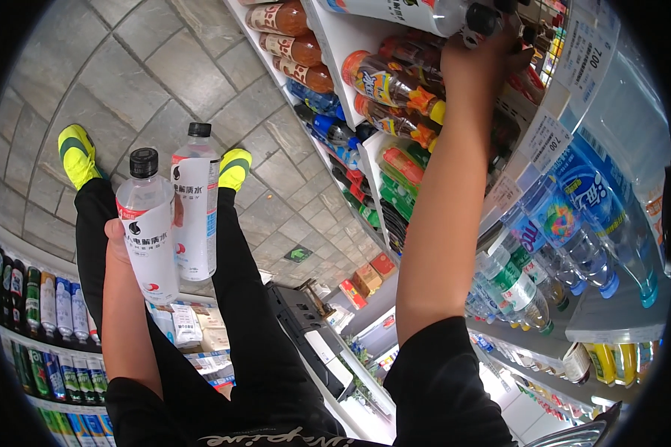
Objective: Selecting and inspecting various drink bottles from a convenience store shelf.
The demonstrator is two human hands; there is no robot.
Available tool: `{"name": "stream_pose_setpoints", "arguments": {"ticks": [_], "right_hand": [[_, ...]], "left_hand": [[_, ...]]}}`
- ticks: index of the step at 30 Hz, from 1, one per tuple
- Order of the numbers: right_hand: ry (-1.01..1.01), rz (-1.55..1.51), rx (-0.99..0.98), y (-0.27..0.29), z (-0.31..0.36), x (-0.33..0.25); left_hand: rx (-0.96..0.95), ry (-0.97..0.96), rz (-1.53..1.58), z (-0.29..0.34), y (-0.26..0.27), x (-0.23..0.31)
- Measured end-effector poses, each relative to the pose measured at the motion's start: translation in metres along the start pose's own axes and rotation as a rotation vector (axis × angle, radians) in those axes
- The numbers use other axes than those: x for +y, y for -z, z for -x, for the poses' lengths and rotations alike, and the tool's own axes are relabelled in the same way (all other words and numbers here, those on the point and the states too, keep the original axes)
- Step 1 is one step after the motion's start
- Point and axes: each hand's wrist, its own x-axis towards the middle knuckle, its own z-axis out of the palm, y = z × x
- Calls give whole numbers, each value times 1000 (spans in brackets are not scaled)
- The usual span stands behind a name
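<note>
The left hand (117,242) holds two white-labelled, black-capped bottles, the near bottle (148,235) and the far bottle (194,216). Its fingers are clamped on the pair: the thumb presses the left side of the near bottle, and a finger (178,211) shows in the narrow gap between the two. The far bottle stands just beside the near one, to its right and partly behind it. Both caps point toward the upper edge of the view, above the fingers.

The right hand (488,56) reaches up to the shelf (339,45), by the black cap of a third bottle (402,11) with a similar white label. This bottle's body extends to the left of the hand. The hand is dark and blurred, so I cannot tell whether its fingers are apart or closed on the cap.

Beneath the third bottle in the view are orange-labelled bottles (395,78), near the right forearm (443,201). Further right, price tags (542,141) line a shelf edge, with blue-capped bottles (574,227) beyond. Cans (63,305) stand in rows at the lower left. Yellow shoes (78,155) rest on the tiled floor (60,59) past the held bottles.
</note>
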Motion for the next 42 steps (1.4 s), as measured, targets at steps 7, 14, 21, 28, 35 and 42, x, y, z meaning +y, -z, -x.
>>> {"name": "stream_pose_setpoints", "arguments": {"ticks": [7, 14, 21, 28, 35, 42], "right_hand": [[33, -34, 62, 26, 58, -46], [0, -675, -556, 77, 193, -134], [-627, -1072, -1067, 29, 247, -172], [-388, -642, -1064, 17, 223, -168], [-390, -612, -977, 16, 236, -145], [-433, -869, -916, 66, 268, -125]], "left_hand": [[-82, 46, 67, 1, -1, 4], [-48, 73, 52, 2, -15, 1], [-43, 161, 65, 4, -10, 8], [-117, 478, 52, 17, 1, 2], [-203, 628, -33, 18, -2, -4], [-120, 488, -49, 11, -11, -4]]}}
